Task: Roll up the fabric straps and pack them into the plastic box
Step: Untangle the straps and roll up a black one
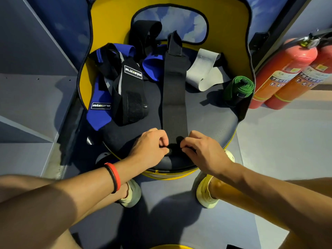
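Black strap end pinched by curled fingers of left hand and right hand.

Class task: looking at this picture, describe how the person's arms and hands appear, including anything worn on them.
Both forearms are bare: no sleeves in view, no gloves on the left hand or right hand. The left wrist wears a red and black wristband; the right wrist has nothing on it.
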The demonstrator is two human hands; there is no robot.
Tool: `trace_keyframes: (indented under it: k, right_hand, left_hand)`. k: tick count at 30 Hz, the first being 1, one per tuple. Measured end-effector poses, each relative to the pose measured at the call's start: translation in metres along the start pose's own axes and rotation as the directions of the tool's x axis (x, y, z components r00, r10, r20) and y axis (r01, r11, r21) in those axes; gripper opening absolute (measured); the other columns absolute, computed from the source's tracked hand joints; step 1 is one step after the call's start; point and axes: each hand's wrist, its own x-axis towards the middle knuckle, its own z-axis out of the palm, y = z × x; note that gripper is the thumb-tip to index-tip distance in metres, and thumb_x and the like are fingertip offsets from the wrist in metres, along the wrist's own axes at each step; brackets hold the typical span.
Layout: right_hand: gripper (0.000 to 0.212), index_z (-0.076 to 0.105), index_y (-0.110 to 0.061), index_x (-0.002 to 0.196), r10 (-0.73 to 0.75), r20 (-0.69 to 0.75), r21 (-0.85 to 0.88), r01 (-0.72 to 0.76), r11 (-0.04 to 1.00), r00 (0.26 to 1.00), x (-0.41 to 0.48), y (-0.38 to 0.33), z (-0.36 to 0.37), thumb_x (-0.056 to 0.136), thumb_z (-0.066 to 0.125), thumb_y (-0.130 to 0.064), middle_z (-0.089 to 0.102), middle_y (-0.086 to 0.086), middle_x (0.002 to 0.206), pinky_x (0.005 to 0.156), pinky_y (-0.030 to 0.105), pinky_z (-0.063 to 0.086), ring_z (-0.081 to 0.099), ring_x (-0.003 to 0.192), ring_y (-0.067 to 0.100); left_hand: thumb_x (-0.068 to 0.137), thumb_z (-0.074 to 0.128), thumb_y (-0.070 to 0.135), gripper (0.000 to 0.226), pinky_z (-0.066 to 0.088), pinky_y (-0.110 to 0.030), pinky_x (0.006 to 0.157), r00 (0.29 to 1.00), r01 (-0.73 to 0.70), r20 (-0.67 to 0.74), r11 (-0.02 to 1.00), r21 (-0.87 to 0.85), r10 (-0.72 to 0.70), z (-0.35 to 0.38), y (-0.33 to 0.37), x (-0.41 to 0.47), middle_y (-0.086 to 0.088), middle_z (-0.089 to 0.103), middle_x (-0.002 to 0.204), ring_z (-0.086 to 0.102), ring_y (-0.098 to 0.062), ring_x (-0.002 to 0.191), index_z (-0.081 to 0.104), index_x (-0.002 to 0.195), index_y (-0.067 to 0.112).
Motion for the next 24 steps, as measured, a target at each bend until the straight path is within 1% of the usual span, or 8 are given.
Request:
trace_keyframes:
  k: [3, 5, 8, 10, 14, 20, 22, 24]
  right_hand:
    - [0.026, 0.066, -0.019, 0.096, -0.074, 0.003, -0.091, 0.074, 0.993, 0.997, 0.000, -0.002, -0.001, 0.101, 0.043, -0.031, 0.055, 0.001, 0.091, 0.053, 0.041, 0.052, 0.056, 0.070, 0.024]
    - [0.021, 0.064, -0.015, 0.099, -0.144, 0.056, -0.158, 0.151, 0.976, 0.988, -0.004, -0.003, 0.000, 0.100, 0.049, -0.030, 0.057, 0.004, 0.095, 0.057, 0.039, 0.050, 0.055, 0.073, 0.025]
    - [0.020, 0.063, -0.013, 0.105, -0.170, 0.079, -0.219, 0.184, 0.958, 0.982, -0.006, -0.002, 0.001, 0.093, 0.067, -0.028, 0.060, 0.006, 0.101, 0.063, 0.037, 0.052, 0.054, 0.080, 0.024]
    - [0.017, 0.063, -0.013, 0.101, -0.171, 0.051, -0.252, 0.179, 0.951, 0.984, -0.006, -0.002, 0.002, 0.093, 0.068, -0.027, 0.059, 0.007, 0.099, 0.061, 0.037, 0.052, 0.052, 0.079, 0.024]
    - [0.016, 0.060, -0.013, 0.091, -0.164, 0.002, -0.283, 0.158, 0.946, 0.986, -0.005, -0.006, 0.007, 0.098, 0.056, -0.027, 0.055, 0.006, 0.092, 0.059, 0.039, 0.047, 0.047, 0.075, 0.024]
    - [0.023, 0.066, -0.012, 0.094, -0.138, -0.007, -0.291, 0.130, 0.948, 0.990, -0.005, -0.002, 0.008, 0.100, 0.054, -0.031, 0.055, 0.006, 0.097, 0.062, 0.037, 0.048, 0.048, 0.079, 0.023]
    - [0.026, 0.071, -0.011, 0.106, -0.162, 0.018, -0.305, 0.160, 0.939, 0.987, -0.007, 0.004, 0.007, 0.098, 0.059, -0.033, 0.058, 0.006, 0.101, 0.063, 0.035, 0.051, 0.052, 0.082, 0.023]
    - [0.029, 0.072, -0.010, 0.113, -0.170, 0.032, -0.313, 0.171, 0.934, 0.985, -0.008, 0.008, 0.008, 0.098, 0.060, -0.033, 0.059, 0.007, 0.101, 0.063, 0.035, 0.053, 0.054, 0.083, 0.023]
  left_hand:
    - [0.086, 0.074, 0.012, 0.016, 0.050, -0.028, 0.068, 0.992, -0.126, 0.000, 0.992, 0.006, 0.126, 0.002, -0.003, -0.003, 0.010, 0.060, 0.086, 0.060, -0.009, 0.077, 0.074, 0.081, 0.027]
    - [0.092, 0.069, 0.017, 0.012, 0.051, -0.031, 0.071, 0.966, -0.253, -0.021, 0.961, 0.113, 0.257, 0.003, -0.008, -0.006, 0.011, 0.063, 0.091, 0.062, -0.013, 0.082, 0.077, 0.089, 0.025]
    - [0.097, 0.057, 0.024, 0.019, 0.053, -0.038, 0.066, 0.827, -0.511, -0.026, 0.770, 0.382, 0.561, 0.009, -0.023, -0.006, 0.004, 0.064, 0.093, 0.061, -0.019, 0.085, 0.075, 0.095, 0.020]
    - [0.097, 0.058, 0.030, 0.021, 0.050, -0.037, 0.067, 0.741, -0.591, 0.012, 0.644, 0.485, 0.671, 0.011, -0.030, -0.005, 0.002, 0.062, 0.095, 0.059, -0.020, 0.089, 0.074, 0.095, 0.017]
    - [0.088, 0.070, 0.045, 0.030, 0.046, -0.035, 0.066, 0.714, -0.603, 0.078, 0.554, 0.574, 0.696, 0.009, -0.029, -0.006, 0.000, 0.057, 0.094, 0.055, -0.020, 0.085, 0.070, 0.097, 0.016]
    - [0.101, 0.055, 0.032, 0.020, 0.045, -0.035, 0.064, 0.701, -0.588, 0.092, 0.500, 0.635, 0.707, 0.013, -0.033, -0.003, -0.002, 0.054, 0.094, 0.051, -0.020, 0.079, 0.066, 0.103, 0.016]
    - [0.103, 0.054, 0.033, 0.021, 0.045, -0.035, 0.065, 0.707, -0.580, 0.077, 0.514, 0.632, 0.704, 0.013, -0.034, -0.002, -0.002, 0.056, 0.095, 0.053, -0.020, 0.079, 0.067, 0.106, 0.016]
    - [0.100, 0.058, 0.034, 0.022, 0.047, -0.035, 0.067, 0.740, -0.571, 0.044, 0.593, 0.568, 0.671, 0.011, -0.032, -0.001, 0.000, 0.059, 0.095, 0.056, -0.020, 0.080, 0.068, 0.111, 0.017]
